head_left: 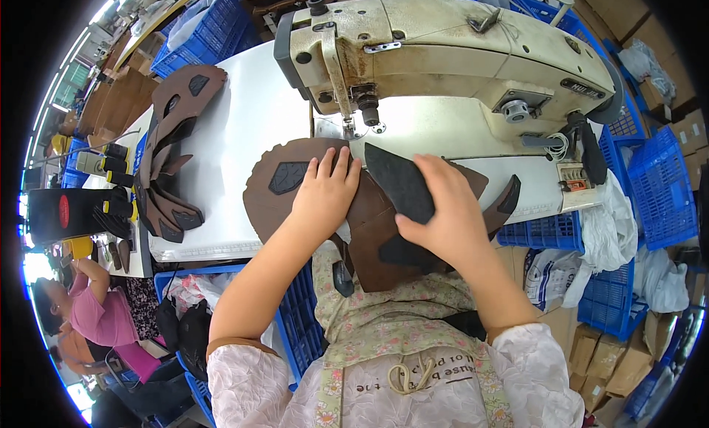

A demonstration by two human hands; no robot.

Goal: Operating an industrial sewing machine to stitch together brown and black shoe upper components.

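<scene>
A large brown leather-like piece [369,240] with a scalloped edge lies across the front of the white sewing table, partly over my lap. My left hand [327,193] rests flat on it, fingers stretched toward the needle. Beside those fingers is a black patch [399,178], gripped at its right edge between the thumb and fingers of my right hand [452,217]. The patch lies over the brown piece, just short of the presser foot [348,125]. Other dark patches are on the brown piece, one left of my left hand. The sewing machine [443,48] stands directly ahead.
Several brown pieces with dark patches [166,169] are stacked at the table's left. Blue crates [661,180] stand around the table, some with plastic bags. Cardboard boxes [602,358] sit at lower right. Another person in a pink top [103,310] works at far left.
</scene>
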